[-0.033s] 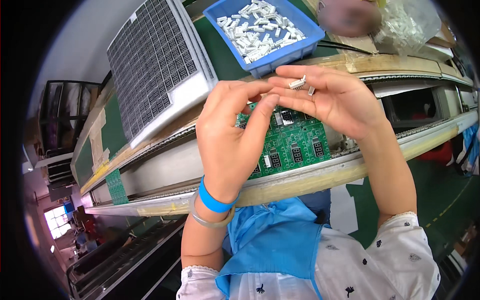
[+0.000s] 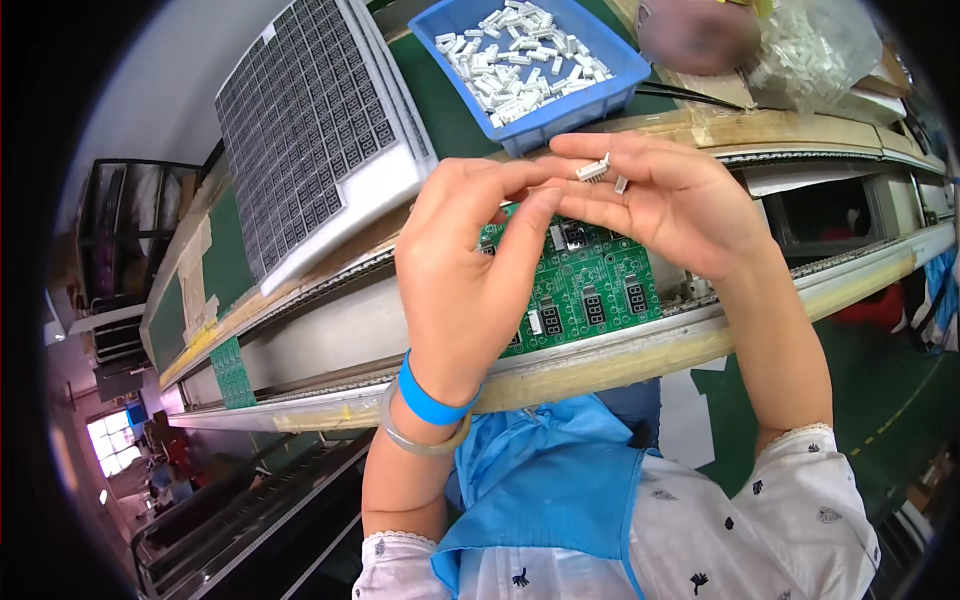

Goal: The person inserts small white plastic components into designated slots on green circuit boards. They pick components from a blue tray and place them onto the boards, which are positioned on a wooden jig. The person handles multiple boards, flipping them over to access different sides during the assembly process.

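My right hand (image 2: 690, 205) is turned palm up, fingers slightly curled, with a white pin connector (image 2: 592, 170) lying on them. A second white connector (image 2: 621, 185) rests beside it, partly hidden. My left hand (image 2: 455, 265) has thumb and index finger pinched together at the fingertips of the right hand; whatever is between them cannot be made out. Under both hands lies a green circuit board (image 2: 612, 328) with black digit displays and a few white connectors on it. Its upper left part is covered by my hands.
Beyond my hands a blue bin (image 2: 545, 132) holds many loose white connectors. Black digit displays (image 2: 300, 125) in rows lie on white foam at the left. A plastic bag (image 2: 815, 55) of white parts is at the far right. A wooden rail (image 2: 590, 370) runs along the near edge.
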Tool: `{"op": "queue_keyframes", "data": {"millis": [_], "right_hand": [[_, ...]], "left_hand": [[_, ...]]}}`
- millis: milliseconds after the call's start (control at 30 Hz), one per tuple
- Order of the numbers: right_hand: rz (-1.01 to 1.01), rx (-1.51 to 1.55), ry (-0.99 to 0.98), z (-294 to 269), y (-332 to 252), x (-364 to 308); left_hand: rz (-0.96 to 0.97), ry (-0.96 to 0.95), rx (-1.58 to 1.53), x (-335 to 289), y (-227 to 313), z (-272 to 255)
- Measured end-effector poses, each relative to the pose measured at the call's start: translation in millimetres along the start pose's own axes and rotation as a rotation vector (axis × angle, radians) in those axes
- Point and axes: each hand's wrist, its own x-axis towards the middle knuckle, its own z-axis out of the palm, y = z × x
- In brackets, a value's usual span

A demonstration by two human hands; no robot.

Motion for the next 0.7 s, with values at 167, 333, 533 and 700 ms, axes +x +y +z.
{"op": "queue_keyframes", "data": {"millis": [167,333,533,700], "right_hand": [[0.080,-0.075,-0.033,4,7,2],[0.076,-0.085,0.008,9,8,-2],[0.176,-0.170,0.120,6,14,5],[0.236,-0.179,0.083,11,12,4]], "left_hand": [[0.063,-0.064,0.179,6,-2,6],[0.053,-0.068,0.153,5,-5,15],[-0.091,-0.017,0.062,5,9,-4],[-0.007,0.002,-0.027,1,10,6]]}}
